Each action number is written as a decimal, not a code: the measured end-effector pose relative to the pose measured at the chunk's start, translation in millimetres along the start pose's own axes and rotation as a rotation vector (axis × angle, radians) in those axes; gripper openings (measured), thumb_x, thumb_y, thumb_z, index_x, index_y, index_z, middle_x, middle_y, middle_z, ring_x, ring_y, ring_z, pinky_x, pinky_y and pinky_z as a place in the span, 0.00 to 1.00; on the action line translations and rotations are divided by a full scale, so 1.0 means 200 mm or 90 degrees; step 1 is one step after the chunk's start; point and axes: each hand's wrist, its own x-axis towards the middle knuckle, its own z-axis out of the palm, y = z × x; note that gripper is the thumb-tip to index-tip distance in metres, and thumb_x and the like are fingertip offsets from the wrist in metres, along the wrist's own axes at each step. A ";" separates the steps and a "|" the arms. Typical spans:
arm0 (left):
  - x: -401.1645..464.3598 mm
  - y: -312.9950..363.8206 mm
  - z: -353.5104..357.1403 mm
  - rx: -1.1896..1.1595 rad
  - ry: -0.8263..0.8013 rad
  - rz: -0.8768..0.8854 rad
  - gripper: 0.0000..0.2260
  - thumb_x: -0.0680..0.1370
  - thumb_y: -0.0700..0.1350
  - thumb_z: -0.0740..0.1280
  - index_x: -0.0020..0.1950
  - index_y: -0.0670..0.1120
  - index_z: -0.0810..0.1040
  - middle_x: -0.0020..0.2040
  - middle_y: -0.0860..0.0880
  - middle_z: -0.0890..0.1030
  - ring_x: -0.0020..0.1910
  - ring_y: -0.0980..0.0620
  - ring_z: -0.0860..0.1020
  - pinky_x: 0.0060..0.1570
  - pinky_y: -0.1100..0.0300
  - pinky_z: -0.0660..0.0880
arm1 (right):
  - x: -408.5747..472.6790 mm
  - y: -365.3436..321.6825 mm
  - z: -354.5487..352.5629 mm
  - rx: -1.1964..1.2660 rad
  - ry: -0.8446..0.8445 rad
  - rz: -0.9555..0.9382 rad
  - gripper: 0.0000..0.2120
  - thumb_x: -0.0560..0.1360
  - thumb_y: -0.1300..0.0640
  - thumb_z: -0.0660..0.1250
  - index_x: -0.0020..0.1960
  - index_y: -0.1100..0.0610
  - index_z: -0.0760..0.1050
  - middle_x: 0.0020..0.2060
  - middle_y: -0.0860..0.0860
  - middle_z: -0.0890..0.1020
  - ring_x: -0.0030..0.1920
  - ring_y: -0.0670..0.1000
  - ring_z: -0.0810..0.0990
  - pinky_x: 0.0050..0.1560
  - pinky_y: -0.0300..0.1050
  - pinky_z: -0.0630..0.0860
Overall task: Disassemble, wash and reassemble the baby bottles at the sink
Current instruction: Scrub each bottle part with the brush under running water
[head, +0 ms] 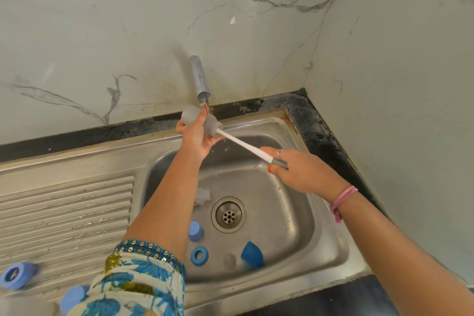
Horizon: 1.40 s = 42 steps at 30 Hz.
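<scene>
My left hand [197, 136] grips a translucent grey baby bottle [191, 113], held sideways just under the tap [199, 79]. A bottle brush [241, 143] with a white shaft goes into the bottle's mouth; my right hand [300, 170] holds its grey handle. In the sink basin [302, 226] lie a light blue cap [195, 231], a blue screw ring [199, 256], a clear teat [229, 260] and a dark blue dome cap [252, 254]. A clear small part [202, 196] lies near the drain [228, 215].
The ribbed steel drainboard [64, 218] lies to the left, with a blue ring [16, 274] and a light blue cap [73, 297] near its front edge. A marble wall stands behind and to the right, with a dark counter strip [323, 133] around the sink.
</scene>
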 end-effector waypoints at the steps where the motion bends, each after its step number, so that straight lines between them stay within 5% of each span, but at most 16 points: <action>1: 0.00 0.00 0.00 -0.011 0.007 -0.004 0.32 0.71 0.42 0.76 0.66 0.51 0.59 0.63 0.40 0.70 0.57 0.36 0.78 0.40 0.32 0.78 | 0.00 0.01 0.00 0.016 -0.008 -0.002 0.22 0.81 0.50 0.60 0.74 0.41 0.62 0.35 0.41 0.72 0.32 0.44 0.72 0.35 0.39 0.70; 7: 0.01 0.01 -0.01 -0.050 0.028 0.006 0.32 0.72 0.42 0.76 0.66 0.50 0.59 0.63 0.41 0.71 0.56 0.40 0.78 0.41 0.33 0.78 | -0.02 0.08 -0.06 0.058 -0.047 0.008 0.23 0.81 0.51 0.62 0.74 0.39 0.62 0.35 0.41 0.72 0.31 0.42 0.71 0.30 0.31 0.64; 23: 0.03 -0.01 -0.03 -0.088 -0.001 -0.010 0.31 0.72 0.40 0.75 0.68 0.49 0.62 0.61 0.40 0.74 0.56 0.39 0.79 0.39 0.35 0.80 | -0.04 0.17 -0.14 0.110 -0.100 0.013 0.22 0.80 0.54 0.63 0.71 0.40 0.64 0.34 0.44 0.71 0.28 0.43 0.66 0.28 0.32 0.64; 28: 0.06 -0.04 -0.08 0.025 -0.012 0.021 0.32 0.74 0.42 0.74 0.72 0.51 0.61 0.63 0.45 0.73 0.60 0.44 0.75 0.50 0.40 0.78 | -0.06 0.29 -0.19 0.196 -0.133 0.092 0.22 0.80 0.56 0.64 0.70 0.39 0.66 0.32 0.51 0.70 0.27 0.47 0.64 0.26 0.42 0.63; 32: 0.05 -0.11 -0.11 0.273 -0.146 0.066 0.31 0.72 0.37 0.74 0.70 0.47 0.65 0.59 0.45 0.74 0.57 0.46 0.75 0.45 0.52 0.78 | -0.05 0.36 -0.18 0.238 -0.090 0.171 0.24 0.80 0.58 0.63 0.74 0.45 0.64 0.34 0.53 0.69 0.27 0.47 0.64 0.24 0.40 0.62; 42: 0.07 -0.23 -0.20 0.446 -0.104 0.178 0.36 0.66 0.30 0.76 0.69 0.48 0.67 0.60 0.48 0.75 0.61 0.47 0.73 0.60 0.48 0.75 | -0.05 0.34 -0.02 0.290 -0.105 0.200 0.24 0.80 0.58 0.63 0.75 0.48 0.64 0.33 0.52 0.69 0.24 0.45 0.63 0.22 0.39 0.62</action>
